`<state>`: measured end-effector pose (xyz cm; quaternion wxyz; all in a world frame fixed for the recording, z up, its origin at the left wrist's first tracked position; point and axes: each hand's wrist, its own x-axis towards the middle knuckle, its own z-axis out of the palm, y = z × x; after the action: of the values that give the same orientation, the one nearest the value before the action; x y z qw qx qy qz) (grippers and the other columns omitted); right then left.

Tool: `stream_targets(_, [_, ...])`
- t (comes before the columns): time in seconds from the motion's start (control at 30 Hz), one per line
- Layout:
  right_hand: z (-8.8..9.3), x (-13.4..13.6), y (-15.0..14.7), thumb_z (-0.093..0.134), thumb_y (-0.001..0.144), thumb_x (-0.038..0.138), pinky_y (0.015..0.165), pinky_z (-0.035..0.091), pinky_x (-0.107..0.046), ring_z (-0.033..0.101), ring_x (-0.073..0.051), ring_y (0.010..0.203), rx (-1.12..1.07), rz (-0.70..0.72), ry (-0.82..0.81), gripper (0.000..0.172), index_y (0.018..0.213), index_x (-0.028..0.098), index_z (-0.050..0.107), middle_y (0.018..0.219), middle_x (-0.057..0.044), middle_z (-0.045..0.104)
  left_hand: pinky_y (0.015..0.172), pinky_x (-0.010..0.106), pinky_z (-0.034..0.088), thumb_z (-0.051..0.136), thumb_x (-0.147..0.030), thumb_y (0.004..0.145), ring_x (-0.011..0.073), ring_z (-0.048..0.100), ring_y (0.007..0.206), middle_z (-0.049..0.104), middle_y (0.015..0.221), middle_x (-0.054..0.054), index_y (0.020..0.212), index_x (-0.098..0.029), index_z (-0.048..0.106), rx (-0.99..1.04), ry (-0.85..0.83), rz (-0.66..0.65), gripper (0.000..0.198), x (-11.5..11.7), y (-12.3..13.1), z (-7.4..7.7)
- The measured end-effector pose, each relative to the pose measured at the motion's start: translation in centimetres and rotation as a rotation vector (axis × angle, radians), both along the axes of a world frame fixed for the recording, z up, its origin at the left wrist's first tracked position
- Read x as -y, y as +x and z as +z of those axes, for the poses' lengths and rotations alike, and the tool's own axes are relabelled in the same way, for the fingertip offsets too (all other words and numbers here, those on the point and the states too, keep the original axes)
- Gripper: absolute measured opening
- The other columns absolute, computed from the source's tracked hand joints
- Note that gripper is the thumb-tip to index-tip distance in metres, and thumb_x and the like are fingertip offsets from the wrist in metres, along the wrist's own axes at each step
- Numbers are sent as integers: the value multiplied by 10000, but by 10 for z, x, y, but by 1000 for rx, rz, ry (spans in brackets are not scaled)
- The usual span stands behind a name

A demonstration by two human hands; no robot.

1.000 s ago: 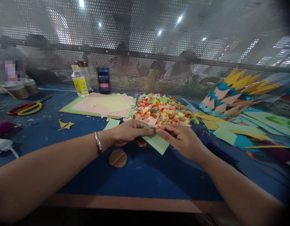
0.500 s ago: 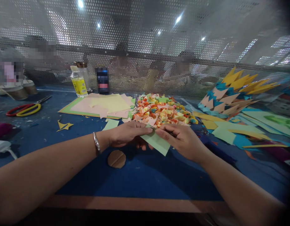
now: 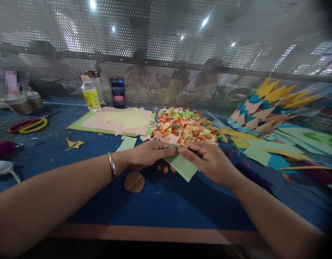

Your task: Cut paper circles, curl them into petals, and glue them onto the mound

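A light green paper piece [image 3: 183,166] is pinched between both hands just above the blue table [image 3: 160,201]. My left hand [image 3: 146,155], with a silver bracelet on its wrist, grips the paper's upper left edge with closed fingers. My right hand [image 3: 209,160] pinches the upper right edge, fingers curled. The fingertips of the two hands nearly meet at the paper's top. Right behind the hands lies a heap of small folded coloured paper pieces [image 3: 186,127].
A stack of pastel paper sheets [image 3: 117,120] lies at the back left, with a yellow-labelled bottle [image 3: 90,94] and a dark can [image 3: 117,91] behind. Red-and-yellow scissors [image 3: 29,124] lie far left. Spiky paper constructions [image 3: 265,104] and cut sheets fill the right. A round cardboard disc [image 3: 133,182] sits under my left wrist.
The hands have barely shifted; the green paper's lower corner has tilted slightly down and the fingertips have drawn closer along its top edge.
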<state>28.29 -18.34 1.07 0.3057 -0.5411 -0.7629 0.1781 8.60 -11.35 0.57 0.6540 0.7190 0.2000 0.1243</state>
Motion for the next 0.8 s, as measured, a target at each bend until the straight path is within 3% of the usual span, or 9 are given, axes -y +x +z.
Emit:
stream_targets(0.37, [3, 3, -4, 442, 932, 483, 502, 381, -235, 529, -107, 543, -40, 43, -29, 402, 694, 195, 592, 618, 2, 612, 499, 205, 358, 455, -465, 928, 61, 528, 515, 686, 718, 41, 808, -141, 603, -29, 8, -18, 375, 1, 1, 0])
stream_targets(0.57, [-1, 1, -3, 466, 922, 479, 480, 347, -232, 461, -100, 519, -8, 21, 55, 408, 639, 196, 546, 576, 14, 524, 462, 206, 327, 451, -467, 928, 50, 506, 479, 685, 714, 31, 801, -146, 589, -26, 4, -22, 372, 1, 2, 0])
stream_targets(0.8, [-1, 1, -3, 472, 921, 471, 499, 358, -237, 471, -108, 536, -51, 21, 36, 370, 703, 200, 598, 600, 12, 549, 459, 214, 327, 444, -431, 929, 53, 482, 462, 650, 672, 18, 778, -151, 591, -24, 41, -49, 350, 0, 1, 2])
